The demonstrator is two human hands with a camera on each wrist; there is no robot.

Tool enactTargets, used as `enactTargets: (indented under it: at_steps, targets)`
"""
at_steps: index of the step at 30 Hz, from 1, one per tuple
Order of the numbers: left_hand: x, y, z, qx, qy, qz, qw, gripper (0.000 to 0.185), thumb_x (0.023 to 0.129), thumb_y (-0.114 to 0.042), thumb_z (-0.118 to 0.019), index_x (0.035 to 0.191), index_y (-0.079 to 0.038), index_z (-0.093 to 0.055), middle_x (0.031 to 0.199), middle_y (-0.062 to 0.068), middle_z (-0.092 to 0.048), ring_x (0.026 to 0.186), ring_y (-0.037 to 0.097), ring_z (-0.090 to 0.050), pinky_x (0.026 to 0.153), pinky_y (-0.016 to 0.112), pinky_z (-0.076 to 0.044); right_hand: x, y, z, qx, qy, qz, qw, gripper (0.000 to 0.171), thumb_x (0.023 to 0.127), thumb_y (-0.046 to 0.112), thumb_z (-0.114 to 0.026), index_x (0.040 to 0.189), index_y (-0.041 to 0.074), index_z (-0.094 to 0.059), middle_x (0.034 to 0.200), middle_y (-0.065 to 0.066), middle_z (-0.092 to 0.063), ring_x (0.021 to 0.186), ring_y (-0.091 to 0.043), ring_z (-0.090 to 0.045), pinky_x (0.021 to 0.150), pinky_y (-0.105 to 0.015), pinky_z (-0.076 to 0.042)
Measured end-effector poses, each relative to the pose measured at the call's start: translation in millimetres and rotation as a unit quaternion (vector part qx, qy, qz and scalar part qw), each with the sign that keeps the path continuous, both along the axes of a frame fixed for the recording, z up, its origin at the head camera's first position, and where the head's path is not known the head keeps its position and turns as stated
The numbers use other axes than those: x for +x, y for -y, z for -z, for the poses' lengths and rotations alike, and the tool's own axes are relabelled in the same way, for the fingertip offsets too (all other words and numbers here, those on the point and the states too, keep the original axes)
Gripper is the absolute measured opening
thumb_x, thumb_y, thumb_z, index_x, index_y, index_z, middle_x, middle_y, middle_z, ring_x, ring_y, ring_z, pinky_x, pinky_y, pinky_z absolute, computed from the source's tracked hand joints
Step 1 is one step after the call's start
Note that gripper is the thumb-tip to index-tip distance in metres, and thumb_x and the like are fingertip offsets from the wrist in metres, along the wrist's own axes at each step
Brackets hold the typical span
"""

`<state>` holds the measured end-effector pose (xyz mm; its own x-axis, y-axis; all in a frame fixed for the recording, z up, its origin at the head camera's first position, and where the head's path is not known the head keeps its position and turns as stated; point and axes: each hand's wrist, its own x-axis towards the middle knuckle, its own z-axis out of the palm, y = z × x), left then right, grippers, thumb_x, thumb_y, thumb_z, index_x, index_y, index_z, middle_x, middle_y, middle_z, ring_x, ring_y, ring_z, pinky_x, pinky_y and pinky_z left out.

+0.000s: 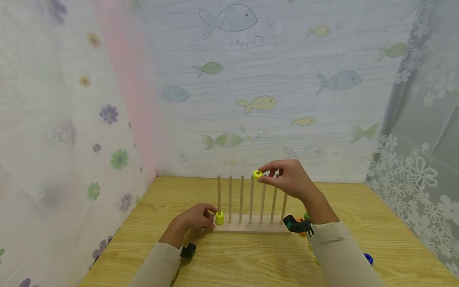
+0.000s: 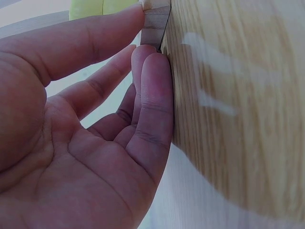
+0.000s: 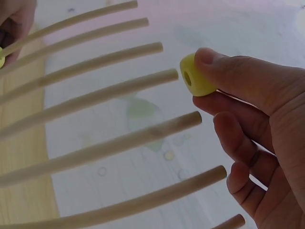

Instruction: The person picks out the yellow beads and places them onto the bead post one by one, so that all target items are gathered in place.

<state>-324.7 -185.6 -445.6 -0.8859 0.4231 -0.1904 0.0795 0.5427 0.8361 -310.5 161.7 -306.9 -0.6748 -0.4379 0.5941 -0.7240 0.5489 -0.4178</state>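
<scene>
You're pinching the yellow bead (image 1: pixel 257 174) between thumb and fingertips of your right hand (image 1: pixel 287 179), and you're holding it up at the top of the wooden pegs (image 1: pixel 252 199), right by the tip of the fourth peg counted from your left hand's end. In the right wrist view the bead (image 3: pixel 195 76) is showing its hole toward the peg tips, sitting just beyond the end of one peg and not on it; your other fingers (image 3: pixel 243 138) are curling loosely below the pinch.

Your left hand (image 1: pixel 195 217) is resting on the table (image 1: pixel 358 223), fingers laid against the end of the wooden base (image 1: pixel 247 228). In the left wrist view your fingertips (image 2: pixel 152 62) are pressing on the base's corner (image 2: pixel 155 21), the fingers fairly straight and wrapping nothing. Just past those fingertips, a second yellow bead (image 1: pixel 219 218) is sitting at the bottom of the first peg.

Below your right wrist, beside the base's far end, orange and green pieces (image 1: pixel 304 223) are peeking out, mostly hidden by the wrist camera (image 1: pixel 297 225). A blue piece (image 1: pixel 369 259) is lying by your right sleeve.
</scene>
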Motion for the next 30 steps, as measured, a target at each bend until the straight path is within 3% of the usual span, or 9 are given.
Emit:
enactTargets:
  at_steps: [5,12,23,30]
  targets:
    - [-0.1,0.1,0.1,0.002,0.001,-0.001,1.0000,0.056,0.088,0.001,-0.078,0.139,0.000,-0.057,0.102,0.012,-0.065,0.082,0.020,-0.058,0.070,0.032,-0.051,-1.8,8.3,0.6,-0.005,0.003,-0.003,1.000,0.018,0.087,0.032,-0.085,0.104,0.029,-0.081,0.084,0.014,-0.072,0.065,-0.013,-0.056,0.057,-0.028,-0.045]
    - [-0.4,0.5,0.2,0.002,0.001,-0.001,1.0000,0.056,0.087,0.001,-0.079,0.139,0.000,-0.058,0.103,0.012,-0.065,0.082,0.020,-0.058,0.071,0.032,-0.051,-3.3,21.3,3.0,-0.015,0.008,-0.007,1.000,0.015,0.087,0.033,-0.086,0.101,0.030,-0.081,0.081,0.016,-0.071,0.070,-0.011,-0.059,0.064,-0.029,-0.047]
    - [-1.5,1.6,2.0,0.006,0.003,0.000,1.0000,0.056,0.087,0.001,-0.079,0.138,0.000,-0.058,0.104,0.012,-0.066,0.083,0.020,-0.059,0.072,0.032,-0.052,-4.6,42.9,-0.6,-0.023,0.014,-0.011,1.000,0.013,0.087,0.032,-0.086,0.098,0.029,-0.082,0.084,0.015,-0.074,0.071,-0.006,-0.062,0.060,-0.029,-0.048]
    - [-0.9,1.6,1.1,0.006,0.004,0.000,1.0000,0.056,0.087,0.001,-0.079,0.138,0.000,-0.058,0.104,0.012,-0.066,0.083,0.020,-0.060,0.072,0.032,-0.053,-2.3,53.9,-2.1,-0.036,0.029,-0.006,0.999,0.011,0.087,0.032,-0.085,0.098,0.028,-0.082,0.084,0.011,-0.074,0.068,-0.012,-0.059,0.055,-0.030,-0.045]
